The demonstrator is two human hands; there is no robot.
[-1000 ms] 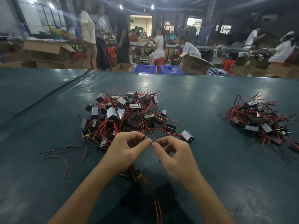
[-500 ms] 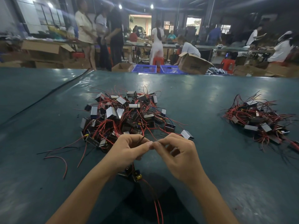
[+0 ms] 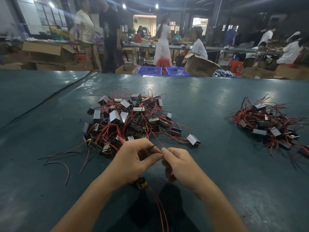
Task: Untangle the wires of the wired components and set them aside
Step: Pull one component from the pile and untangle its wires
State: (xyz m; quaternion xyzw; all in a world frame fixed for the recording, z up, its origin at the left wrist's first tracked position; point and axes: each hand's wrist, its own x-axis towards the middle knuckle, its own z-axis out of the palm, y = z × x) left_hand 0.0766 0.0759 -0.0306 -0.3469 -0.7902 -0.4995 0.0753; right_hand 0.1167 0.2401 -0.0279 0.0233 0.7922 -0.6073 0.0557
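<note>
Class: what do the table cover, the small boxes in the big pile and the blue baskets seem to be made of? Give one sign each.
Table cover: likely vinyl or rubber sheet, glossy; it mirrors the lamps. Small boxes: probably metal shells, silvery; bright flat sheen. Blue baskets: probably moulded plastic; even colour, lattice walls.

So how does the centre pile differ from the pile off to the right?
The centre pile is larger and heaped higher; the right pile is smaller and flatter. The left hand and right hand pinch a red wire at the centre pile's near edge; the right pile lies apart, untouched. Both are silver-faced boxes tangled in red and black wires on the green table.
</note>
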